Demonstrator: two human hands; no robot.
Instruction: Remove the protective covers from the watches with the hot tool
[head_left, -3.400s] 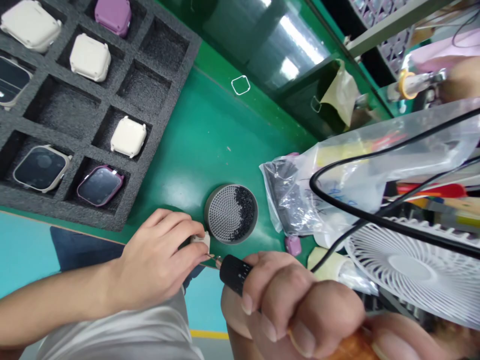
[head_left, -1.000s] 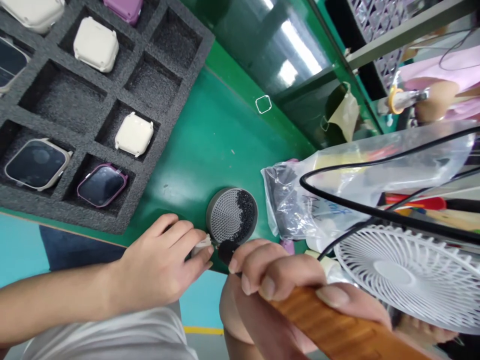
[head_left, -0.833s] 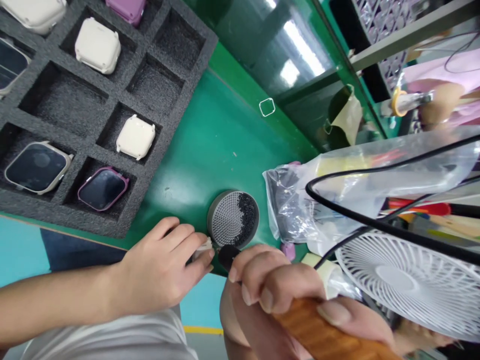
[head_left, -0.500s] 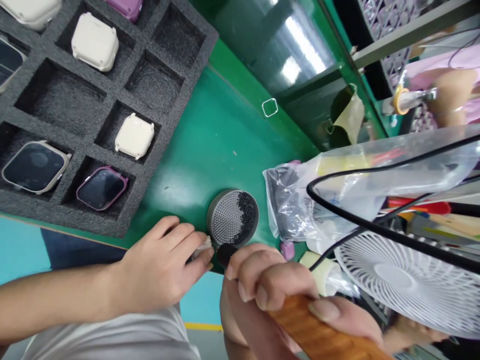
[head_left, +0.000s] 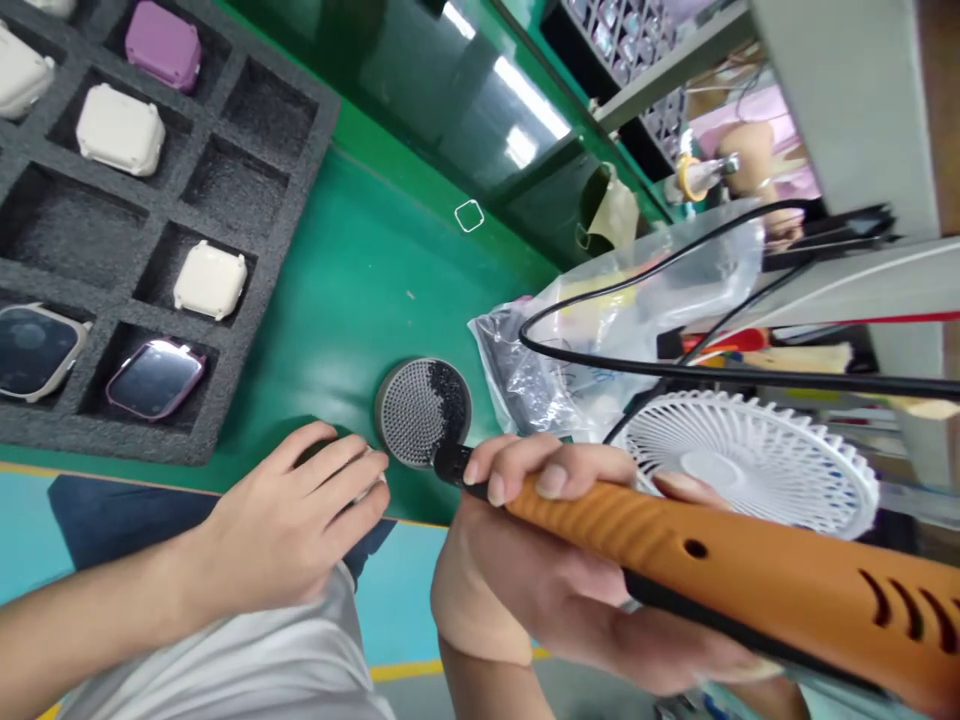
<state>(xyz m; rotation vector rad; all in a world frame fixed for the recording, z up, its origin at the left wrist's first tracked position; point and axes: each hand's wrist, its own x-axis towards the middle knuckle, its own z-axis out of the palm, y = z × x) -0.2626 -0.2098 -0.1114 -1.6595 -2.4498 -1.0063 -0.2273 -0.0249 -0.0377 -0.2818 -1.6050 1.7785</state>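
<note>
My left hand [head_left: 289, 525] is closed around a small white watch case [head_left: 377, 482], which shows only as a sliver past the fingertips. My right hand [head_left: 551, 565] grips a soldering iron with an orange handle [head_left: 720, 560]. Its black grip end [head_left: 450, 463] points left, and its tip is hidden. That end sits just below a round grey perforated tin [head_left: 422, 412] holding black granules on one side. The tin stands between my hands, close to both.
A grey foam tray [head_left: 176, 195] holds several white and purple watch cases on the green mat [head_left: 345, 310]. To the right are a plastic bag [head_left: 637, 320], a black cable [head_left: 675, 368] and a white fan [head_left: 742, 460]. A shelf stands beyond.
The view has swung, shifting the scene left and showing more of the orange handle. My right hand has turned the iron so its handle lies more level. My left hand still holds the white case.
</note>
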